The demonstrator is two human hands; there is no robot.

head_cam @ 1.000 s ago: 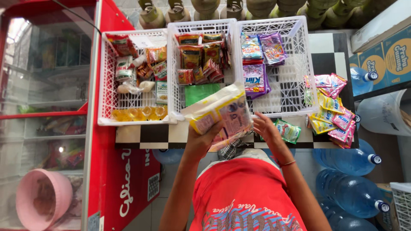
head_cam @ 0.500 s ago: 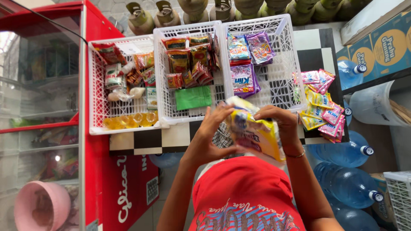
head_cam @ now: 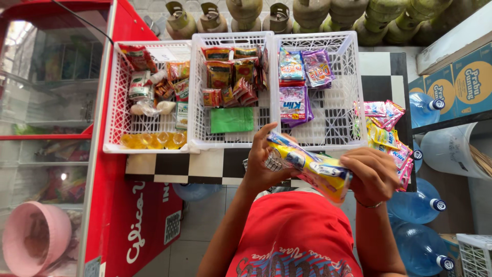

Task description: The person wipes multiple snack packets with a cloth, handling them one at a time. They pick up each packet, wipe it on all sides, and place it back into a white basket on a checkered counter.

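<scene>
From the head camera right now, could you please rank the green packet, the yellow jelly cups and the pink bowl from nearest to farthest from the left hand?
From the left hand, which grips a yellow packet bundle:
1. Green packet, in the middle basket, just above the hand.
2. Yellow jelly cups, along the left basket's front edge.
3. Pink bowl, far left, at the bottom corner.

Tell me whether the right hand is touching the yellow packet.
Touching. The head view shows the right hand wrapped around one end of the yellow packet, fingers overlapping it with no gap.
</scene>
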